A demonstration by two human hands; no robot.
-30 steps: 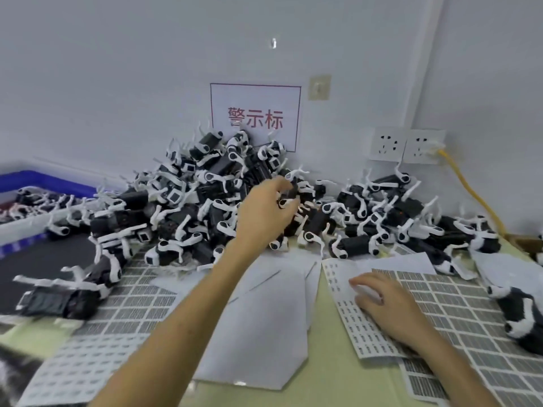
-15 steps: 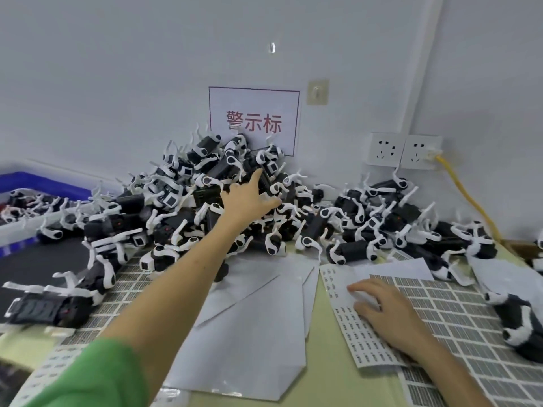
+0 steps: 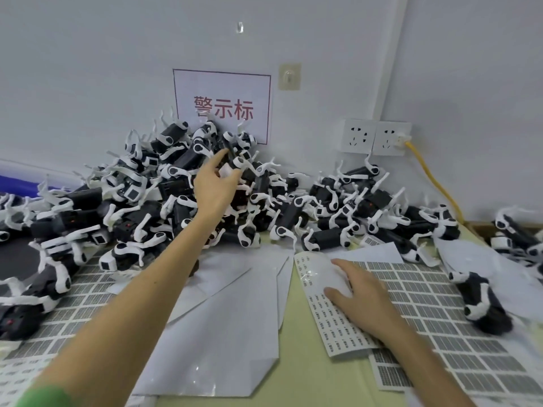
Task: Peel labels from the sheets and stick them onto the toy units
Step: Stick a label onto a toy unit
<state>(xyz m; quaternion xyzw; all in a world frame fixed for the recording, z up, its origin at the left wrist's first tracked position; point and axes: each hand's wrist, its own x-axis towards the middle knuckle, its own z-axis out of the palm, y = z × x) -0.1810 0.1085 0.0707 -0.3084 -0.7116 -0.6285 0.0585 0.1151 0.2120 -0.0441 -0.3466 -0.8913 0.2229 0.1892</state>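
Fingers (image 3: 219, 158) of the left hand (image 3: 214, 189) spread open against one heap of toys (image 3: 182, 160); the right hand (image 3: 363, 299) lies flat on one label sheet (image 3: 333, 329).

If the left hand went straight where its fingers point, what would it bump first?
Probably a black-and-white plastic toy unit atop the toy pile, just ahead of the left hand; depth is unclear.
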